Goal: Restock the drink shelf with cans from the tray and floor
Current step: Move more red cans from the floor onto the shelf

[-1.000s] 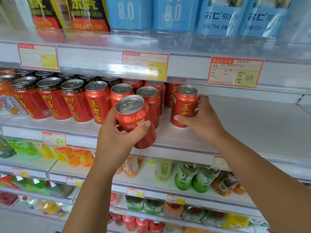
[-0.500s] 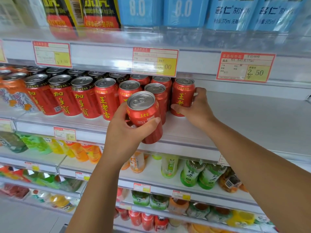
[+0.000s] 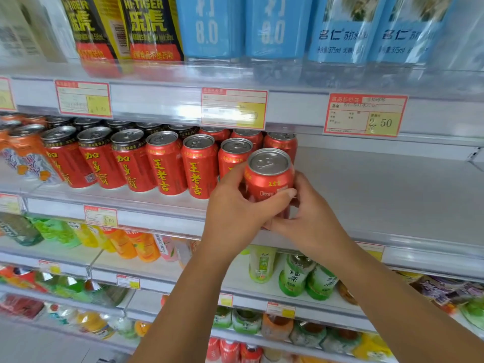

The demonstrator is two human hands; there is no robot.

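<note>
A red can (image 3: 269, 176) with a silver top stands at the front of the white drink shelf (image 3: 379, 195), at the right end of the can rows. My left hand (image 3: 235, 208) wraps it from the left, thumb across its front. My right hand (image 3: 311, 218) touches its lower right side, fingers curled against it. Behind and to the left stand rows of red cans (image 3: 167, 163); another red can (image 3: 281, 145) stands right behind the held one. The can's base is hidden by my hands.
The shelf to the right of the cans is bare white. Orange cans (image 3: 21, 148) sit at the far left. Above are blue-labelled bottles (image 3: 275, 27) and price tags (image 3: 365, 115). Lower shelves hold green tea bottles (image 3: 296, 276) and juice bottles (image 3: 131, 244).
My left hand carried its can right and down to the shelf front. My right hand let go of the rear can, which now stands in the back row, and came to the front can.
</note>
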